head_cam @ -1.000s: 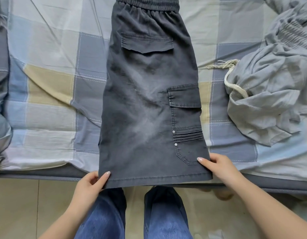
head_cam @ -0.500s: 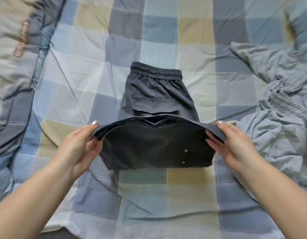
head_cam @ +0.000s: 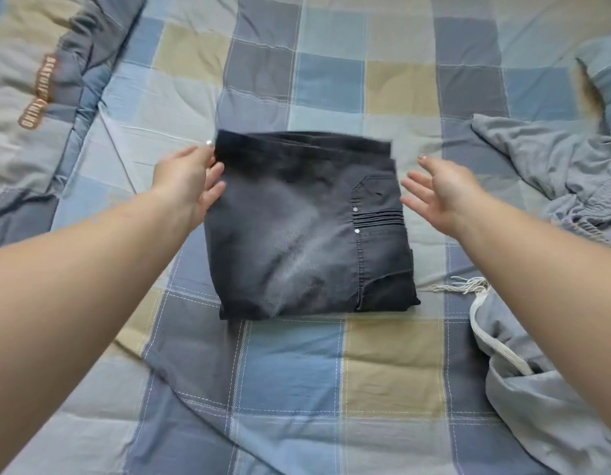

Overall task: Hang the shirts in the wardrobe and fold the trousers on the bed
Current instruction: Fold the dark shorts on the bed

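The dark grey trousers (head_cam: 307, 231) lie folded into a squarish bundle near the middle of the bed (head_cam: 290, 389), on its checked blue, beige and grey cover, with a pocket seam and two small rivets showing on the right part of the upper layer. The left hand (head_cam: 189, 181) is at the bundle's far left corner — its fingers (head_cam: 213, 181) lie against the cloth edge there, only lightly bent, though motion blur hides whether the thumb pinches the fabric. The right hand (head_cam: 441, 192) hovers just beside the right edge, apart from the cloth, palm turned inward with its fingers spread and holding nothing. To the right lies a crumpled light grey garment (head_cam: 551, 173) (a pale frayed drawstring (head_cam: 468, 286) trails from it toward the trousers). A grey quilt with orange lettering (head_cam: 40, 94) lies at the far left.
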